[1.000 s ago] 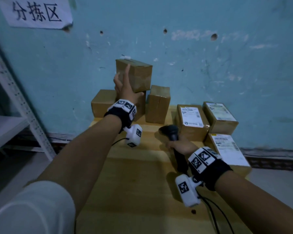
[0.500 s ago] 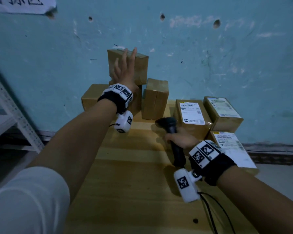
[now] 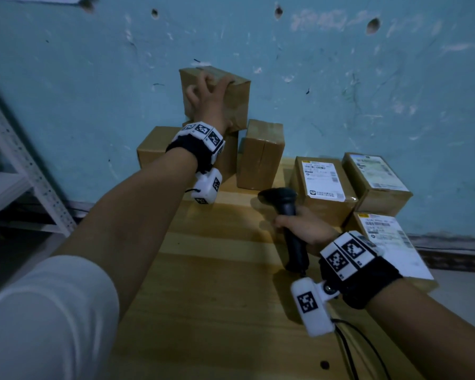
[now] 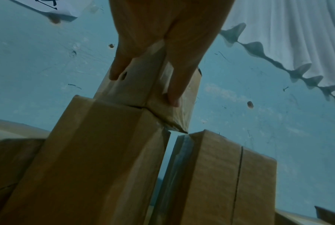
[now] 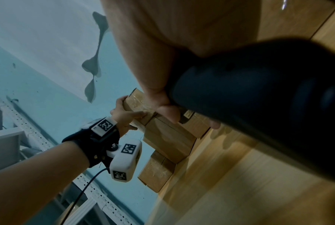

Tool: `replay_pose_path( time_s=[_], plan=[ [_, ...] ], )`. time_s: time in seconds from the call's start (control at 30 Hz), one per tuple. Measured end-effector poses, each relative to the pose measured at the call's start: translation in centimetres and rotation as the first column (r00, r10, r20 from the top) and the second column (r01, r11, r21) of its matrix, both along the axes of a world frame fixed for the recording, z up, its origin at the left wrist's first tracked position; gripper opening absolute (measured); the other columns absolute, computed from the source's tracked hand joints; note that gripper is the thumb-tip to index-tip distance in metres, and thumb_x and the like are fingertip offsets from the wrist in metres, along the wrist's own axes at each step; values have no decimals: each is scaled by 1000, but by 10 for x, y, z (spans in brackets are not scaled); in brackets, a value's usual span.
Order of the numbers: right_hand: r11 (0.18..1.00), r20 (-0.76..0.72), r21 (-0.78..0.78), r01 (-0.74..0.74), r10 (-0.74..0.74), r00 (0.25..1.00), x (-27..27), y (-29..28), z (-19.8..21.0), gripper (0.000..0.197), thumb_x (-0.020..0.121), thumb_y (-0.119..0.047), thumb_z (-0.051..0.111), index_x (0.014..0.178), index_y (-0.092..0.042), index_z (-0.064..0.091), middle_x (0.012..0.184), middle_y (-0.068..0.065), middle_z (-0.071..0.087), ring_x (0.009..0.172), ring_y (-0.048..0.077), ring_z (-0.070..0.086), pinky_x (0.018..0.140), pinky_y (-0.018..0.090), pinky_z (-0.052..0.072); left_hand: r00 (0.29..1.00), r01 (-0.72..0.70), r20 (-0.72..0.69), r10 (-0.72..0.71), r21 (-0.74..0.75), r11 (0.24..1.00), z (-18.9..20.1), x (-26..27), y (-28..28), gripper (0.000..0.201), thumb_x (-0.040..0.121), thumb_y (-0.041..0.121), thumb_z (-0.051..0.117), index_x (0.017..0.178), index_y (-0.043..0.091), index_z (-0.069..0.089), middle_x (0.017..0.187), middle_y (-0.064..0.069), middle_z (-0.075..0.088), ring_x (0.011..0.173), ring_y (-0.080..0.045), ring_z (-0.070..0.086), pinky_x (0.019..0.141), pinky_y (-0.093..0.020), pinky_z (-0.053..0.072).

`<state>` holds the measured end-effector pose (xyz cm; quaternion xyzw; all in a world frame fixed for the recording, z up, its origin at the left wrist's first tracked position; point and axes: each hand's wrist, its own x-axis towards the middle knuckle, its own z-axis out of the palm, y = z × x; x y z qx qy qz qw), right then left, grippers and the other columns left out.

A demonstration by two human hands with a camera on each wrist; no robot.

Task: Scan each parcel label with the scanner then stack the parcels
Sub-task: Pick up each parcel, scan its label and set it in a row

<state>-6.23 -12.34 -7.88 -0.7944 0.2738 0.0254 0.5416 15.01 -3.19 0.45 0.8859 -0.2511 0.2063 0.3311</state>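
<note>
Head view: top parcel (image 3: 232, 101) on the stack by the wall is clasped by the left hand (image 3: 209, 101); the scanner (image 3: 288, 215) is gripped in the right hand (image 3: 306, 229).

Left wrist view: fingers (image 4: 174, 85) lie spread along the carton; it should be squared before release.

Right wrist view: the handle is wrapped firmly.

All three views are dim with a blue-green cast. In the head view a soft shadow from the scanner (image 3: 284, 200) falls on the wooden bench (image 3: 231, 311). The picture corners darken and straight lines bow. In the right wrist view the scanner looms dark and blurred.
</note>
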Motion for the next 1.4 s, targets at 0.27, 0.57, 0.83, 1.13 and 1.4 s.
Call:
replay_pose_path(
  time_s=[0.27,0.57,0.83,1.13,1.4],
  plan=[
    [997,-25,-73,-7,5,1000,-3,1,4,13,84,-10,59,75,-13,51,72,6,50,66,17,48,69,29,39,979,-194,96,180,165,967,27,-9,-6,54,81,44,64,126,21,44,145,-12,28,139,-34,19,106,-71,5],
    [998,1,-55,-17,17,1000,-2,6,4,13,84,-7,59,79,-14,50,71,4,48,65,15,46,65,26,38,995,-71,96,33,421,904,39,-5,-23,52,94,7,34,131,42,45,145,-15,24,135,-38,20,105,-68,18],
    [1000,-6,-17,13,-14,1000,-3,2,3,18,84,-10,60,101,-7,53,80,6,52,83,23,52,83,36,42,989,-131,110,103,290,948,36,-10,-23,29,89,32,58,115,25,48,145,-15,25,131,-36,25,89,-51,38],
    [999,5,-14,32,-32,999,-3,0,1,9,84,-9,59,86,-14,52,80,6,52,79,21,51,79,33,43,986,-147,75,147,-12,989,32,-6,-4,31,85,34,59,114,28,50,136,-11,32,125,-30,32,88,-49,43],
    [996,-9,-57,62,-63,998,-7,7,4,14,85,-8,59,75,-13,50,74,5,49,67,16,48,68,30,41,983,-140,108,149,-90,986,34,-35,36,34,86,35,58,119,27,51,140,-10,30,130,-28,29,91,-45,40]
  ],
)
